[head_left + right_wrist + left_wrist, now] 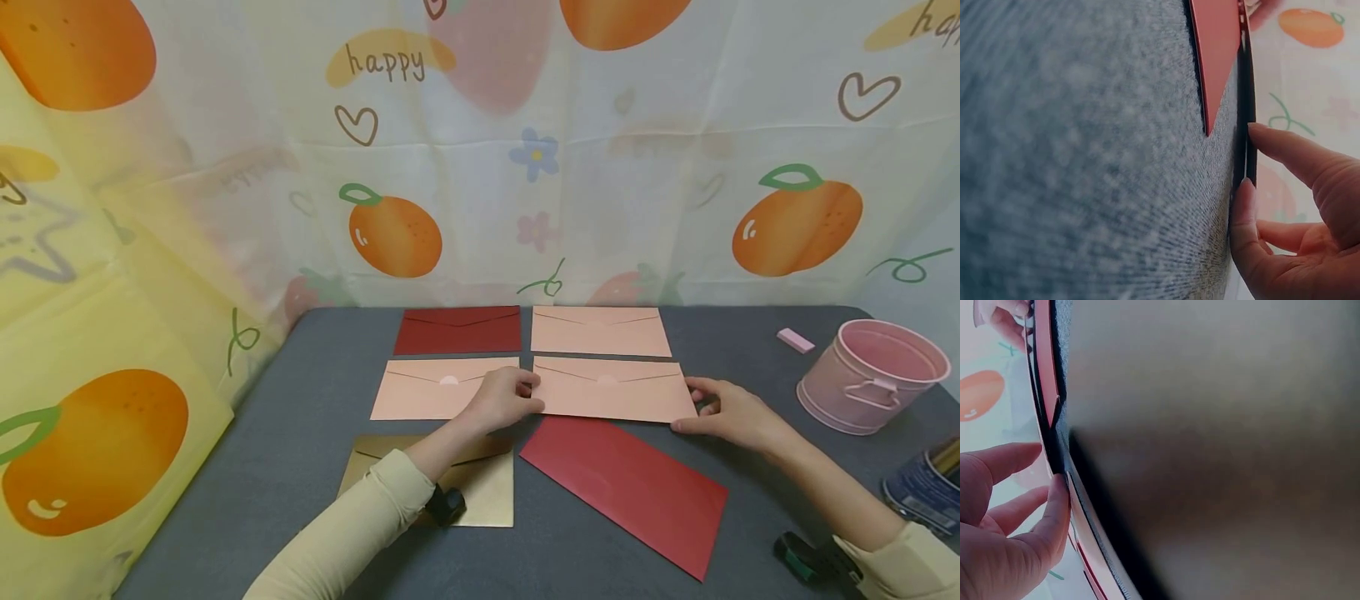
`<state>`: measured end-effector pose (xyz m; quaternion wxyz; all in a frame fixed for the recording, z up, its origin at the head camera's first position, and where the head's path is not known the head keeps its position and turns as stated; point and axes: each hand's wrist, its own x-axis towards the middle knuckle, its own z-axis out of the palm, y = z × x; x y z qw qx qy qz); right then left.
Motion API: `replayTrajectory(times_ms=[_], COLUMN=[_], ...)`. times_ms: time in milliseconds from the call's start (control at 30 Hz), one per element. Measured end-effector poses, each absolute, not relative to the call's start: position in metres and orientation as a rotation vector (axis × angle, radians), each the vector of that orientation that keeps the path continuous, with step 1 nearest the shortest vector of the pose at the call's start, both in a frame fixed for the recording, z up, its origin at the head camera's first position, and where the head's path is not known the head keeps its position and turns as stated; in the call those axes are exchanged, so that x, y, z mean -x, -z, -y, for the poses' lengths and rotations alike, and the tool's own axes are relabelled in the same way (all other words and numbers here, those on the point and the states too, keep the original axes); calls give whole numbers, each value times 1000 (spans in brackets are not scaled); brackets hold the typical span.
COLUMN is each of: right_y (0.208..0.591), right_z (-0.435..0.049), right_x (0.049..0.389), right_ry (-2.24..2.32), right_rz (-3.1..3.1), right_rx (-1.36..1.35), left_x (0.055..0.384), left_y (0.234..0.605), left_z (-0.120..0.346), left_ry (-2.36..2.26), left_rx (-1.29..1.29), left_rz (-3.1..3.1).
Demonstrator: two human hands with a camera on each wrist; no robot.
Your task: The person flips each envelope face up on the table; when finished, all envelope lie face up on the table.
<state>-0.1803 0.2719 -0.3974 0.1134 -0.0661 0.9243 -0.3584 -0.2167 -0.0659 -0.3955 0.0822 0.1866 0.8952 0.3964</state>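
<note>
A light pink envelope [611, 389] with a closed flap lies between my two hands, its near edge over the top of a red envelope [637, 492]. At its left end my left hand [504, 396] pinches the edge between thumb and fingers. My right hand [723, 408] pinches the opposite end the same way. In the right wrist view, the right thumb [1245, 206] and forefinger [1291, 150] sit on either side of the thin edge. A second pink envelope [416, 392], with a pale round seal, is partly behind my left hand. Below my left wrist is a gold envelope [487, 496].
A dark red envelope [457, 330] and another pink envelope [600, 331] form the back row on the grey table [300, 400]. At the right stand a pink bucket [847, 387] and a blue can [922, 492], with a small pink block [795, 340] nearby. A printed curtain [480, 167] hangs behind.
</note>
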Motion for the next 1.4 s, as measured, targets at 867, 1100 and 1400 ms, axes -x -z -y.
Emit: replayTrajectory(times_ms=[867, 1100, 1400], right_y=[398, 405, 408], right_z=[-249, -250, -253], right_x=[83, 72, 69], right_ry=[720, 578, 483], right_rz=[-2830, -2758, -2813], right_rx=[692, 781, 877], left_x=[155, 147, 140], left_y=[389, 391, 390], left_z=[73, 76, 76], left_ry=[-329, -171, -111], left_rx=[-1301, -1296, -1309], left_rz=[-2411, -2481, -2515])
